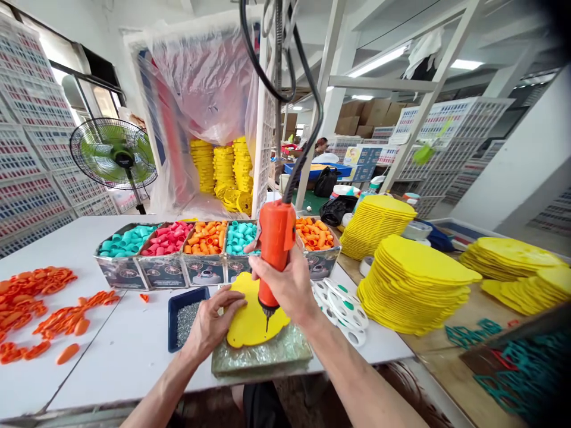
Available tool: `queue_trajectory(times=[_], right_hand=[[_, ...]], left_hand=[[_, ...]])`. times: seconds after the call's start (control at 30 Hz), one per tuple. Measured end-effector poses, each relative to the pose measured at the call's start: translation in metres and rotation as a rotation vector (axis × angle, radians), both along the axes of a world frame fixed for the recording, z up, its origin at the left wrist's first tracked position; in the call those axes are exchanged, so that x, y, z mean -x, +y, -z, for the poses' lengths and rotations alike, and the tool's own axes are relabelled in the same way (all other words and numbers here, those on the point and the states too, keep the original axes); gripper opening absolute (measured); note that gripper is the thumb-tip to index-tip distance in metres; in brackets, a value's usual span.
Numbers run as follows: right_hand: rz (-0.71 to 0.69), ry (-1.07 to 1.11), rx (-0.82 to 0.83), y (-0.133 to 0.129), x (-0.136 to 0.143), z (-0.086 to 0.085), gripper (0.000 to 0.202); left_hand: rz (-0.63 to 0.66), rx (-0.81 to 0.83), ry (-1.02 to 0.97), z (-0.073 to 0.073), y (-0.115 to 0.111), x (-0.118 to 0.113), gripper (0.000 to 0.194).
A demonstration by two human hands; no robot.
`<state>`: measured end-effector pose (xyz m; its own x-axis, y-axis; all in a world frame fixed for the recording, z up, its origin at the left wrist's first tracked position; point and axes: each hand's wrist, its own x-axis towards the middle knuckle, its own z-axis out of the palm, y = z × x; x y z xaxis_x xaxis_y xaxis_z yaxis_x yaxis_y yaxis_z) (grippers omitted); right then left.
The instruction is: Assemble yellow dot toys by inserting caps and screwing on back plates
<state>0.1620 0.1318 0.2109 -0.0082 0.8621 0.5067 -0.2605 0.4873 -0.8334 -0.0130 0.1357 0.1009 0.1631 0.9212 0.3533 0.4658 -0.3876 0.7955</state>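
My right hand (292, 284) is wrapped round an orange-red electric screwdriver (274, 229), held upright with its bit pointing down. Beneath the bit lies a flat yellow plastic piece (250, 326) with a scalloped edge; whether the tip touches it I cannot tell. My left hand (213, 318) grips that piece at its left edge, fingers resting on top. A block wrapped in clear, greenish plastic (263, 359) supports the yellow piece. Left of it, close to my left hand, stands a dark blue tray (173, 324) of small metal screws (187, 321).
Behind is a row of boxes (165, 272) holding teal, pink and orange parts. White discs (343, 309) and stacked yellow pieces (414, 285) lie at right, orange parts (31, 297) at left. The screwdriver's black cable (307, 148) hangs from above. A fan (120, 157) stands behind.
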Motion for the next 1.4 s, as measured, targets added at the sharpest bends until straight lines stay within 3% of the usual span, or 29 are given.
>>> queue_trajectory(times=[0.2,0.47,0.7,1.0,1.4], right_hand=[[-0.005,0.095,-0.035,0.009,0.001,-0.029,0.028],[-0.061,0.175,-0.037,0.011,0.025,-0.041,0.029],[-0.114,0.167,-0.020,0.011,0.041,-0.038,0.028],[-0.114,0.178,-0.003,0.013,0.039,-0.031,0.025],[-0.123,0.183,-0.005,0.015,0.036,-0.028,0.027]], left_hand=[[-0.020,-0.002,-0.036,-0.005,-0.009,0.004,0.018],[-0.004,0.012,-0.068,-0.007,-0.032,0.004,0.010],[0.038,0.105,-0.164,-0.012,-0.040,-0.001,0.013],[0.063,0.147,-0.188,-0.012,-0.044,-0.001,0.015],[0.114,0.001,-0.079,-0.004,-0.042,-0.001,0.012]])
